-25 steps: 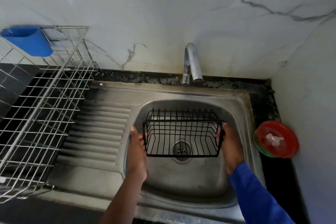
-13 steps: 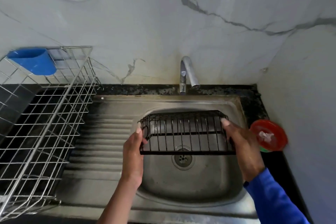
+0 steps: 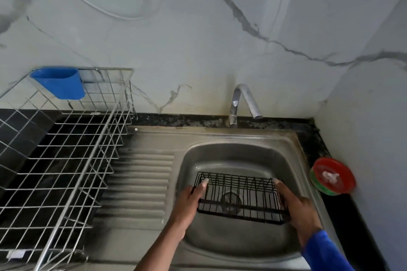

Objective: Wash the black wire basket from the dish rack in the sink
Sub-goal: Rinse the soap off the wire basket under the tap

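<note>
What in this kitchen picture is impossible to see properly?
Head view, the only one:
- White scrap in the red dish: too blurred and small to identify.
- Dish rack: cut off by the left and bottom edges.
- Whether the black wire basket touches the floor of the sink: the angle does not show it.
- Drain: partly behind the basket's wires.

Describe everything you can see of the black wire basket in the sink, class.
The black wire basket is a small rectangular rack of thin, dark, metal-looking wires, mostly parallel bars inside a thicker frame. It is empty and sits low in the sink bowl, over the drain, which shows through the bars. It looks tipped, with a barred face toward the camera. The left hand holds its left end, the right hand its right end. Whether it touches the sink floor cannot be told.
</note>
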A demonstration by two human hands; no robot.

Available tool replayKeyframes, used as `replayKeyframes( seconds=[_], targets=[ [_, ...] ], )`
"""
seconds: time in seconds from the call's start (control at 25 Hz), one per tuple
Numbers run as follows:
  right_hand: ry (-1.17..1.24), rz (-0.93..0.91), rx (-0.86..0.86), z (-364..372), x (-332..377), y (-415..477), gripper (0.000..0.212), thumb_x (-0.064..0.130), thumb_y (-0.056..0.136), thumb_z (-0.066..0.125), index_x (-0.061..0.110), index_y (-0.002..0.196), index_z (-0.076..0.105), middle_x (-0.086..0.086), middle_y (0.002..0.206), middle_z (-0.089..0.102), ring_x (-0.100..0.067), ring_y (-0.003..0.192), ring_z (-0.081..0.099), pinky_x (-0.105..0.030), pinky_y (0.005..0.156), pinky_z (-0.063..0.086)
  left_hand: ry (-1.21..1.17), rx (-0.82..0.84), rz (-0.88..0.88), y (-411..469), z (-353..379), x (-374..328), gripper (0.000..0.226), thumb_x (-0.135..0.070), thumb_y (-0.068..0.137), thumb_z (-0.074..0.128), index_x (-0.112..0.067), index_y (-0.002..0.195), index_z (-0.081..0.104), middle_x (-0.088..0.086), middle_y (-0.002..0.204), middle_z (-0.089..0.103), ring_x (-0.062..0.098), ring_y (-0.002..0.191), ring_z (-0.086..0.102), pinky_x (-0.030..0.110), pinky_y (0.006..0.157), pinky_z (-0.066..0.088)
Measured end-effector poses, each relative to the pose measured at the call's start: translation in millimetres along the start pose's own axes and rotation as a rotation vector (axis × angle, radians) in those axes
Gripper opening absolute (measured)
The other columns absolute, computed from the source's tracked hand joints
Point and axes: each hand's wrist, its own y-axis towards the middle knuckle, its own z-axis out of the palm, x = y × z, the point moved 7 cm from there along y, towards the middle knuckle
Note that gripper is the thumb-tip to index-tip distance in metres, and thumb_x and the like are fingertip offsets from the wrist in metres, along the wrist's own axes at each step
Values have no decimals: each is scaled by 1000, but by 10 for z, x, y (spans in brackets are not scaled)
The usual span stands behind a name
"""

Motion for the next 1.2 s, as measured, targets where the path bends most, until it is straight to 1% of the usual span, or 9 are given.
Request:
replayKeyframes(
  seconds=[0.2,0.32,0.4,0.48,0.6,0.84,0.96,1.08,1.2],
  targets=[
    [93,-176,151,284,1034,-462,40,52,81,66,13,90,69,-7,77,75,-18,69,72,-36,63,55,74,-62,124,-142,-689,-978,71,-66,95,37,-2,98,68,-3,85,62,11,77,57,27,68,42],
    [89,-344,226,569,1798,-858,51,62,70,71,12,79,71,-17,88,72,-24,73,69,-53,76,57,85,-179,247,-385,-1323,-1601,71,-60,101,30,1,115,62,-7,87,52,7,73,47,23,67,41],
    [101,-436,261,736,2222,-1098,55,64,65,72,10,76,70,-13,79,74,-21,67,69,-46,73,57,47,-253,320,-632,-1746,-1974,59,-58,103,31,-10,110,65,-5,102,61,8,91,57,33,90,48],
    [107,-524,293,971,2625,-1362,61,70,58,72,11,69,67,-6,65,70,-19,61,68,-39,67,53,-29,-326,362,-892,-2179,-2224,50,-59,102,34,-21,100,67,1,125,63,16,118,57,43,111,39],
    [162,-637,437,1599,3057,-1662,54,65,60,77,14,56,63,-3,61,63,-22,75,66,-41,76,51,-67,-484,409,-1267,-2917,-2235,46,-61,101,35,-30,96,69,-4,129,64,18,125,55,46,115,35],
    [-197,-849,841,3226,3325,-2171,49,61,76,68,12,75,74,3,81,67,-11,77,59,-25,75,46,83,-702,261,-1849,-4020,-1532,58,-65,91,41,-21,118,66,-8,119,61,17,114,55,36,98,39],
    [-505,-811,994,3938,3291,-2170,39,46,80,72,13,101,73,-1,104,69,-14,96,60,-27,81,49,97,-704,172,-1844,-4211,-1031,38,-47,90,67,-10,101,69,10,96,68,22,88,60,34,74,41],
    [-829,-850,977,4511,3214,-1966,31,21,86,70,7,114,67,-12,107,67,-21,90,57,-28,72,46,19,-789,156,-1651,-4168,-677,38,-37,74,86,-6,84,66,11,78,67,18,68,58,30,63,46],
    [-1186,-982,790,4942,3034,-1755,14,12,86,65,3,95,67,-13,89,63,-19,71,55,-24,65,46,-9,-898,40,-1371,-4037,-434,45,-28,64,93,3,82,66,11,75,72,19,62,65,29,55,54]
  ],
)
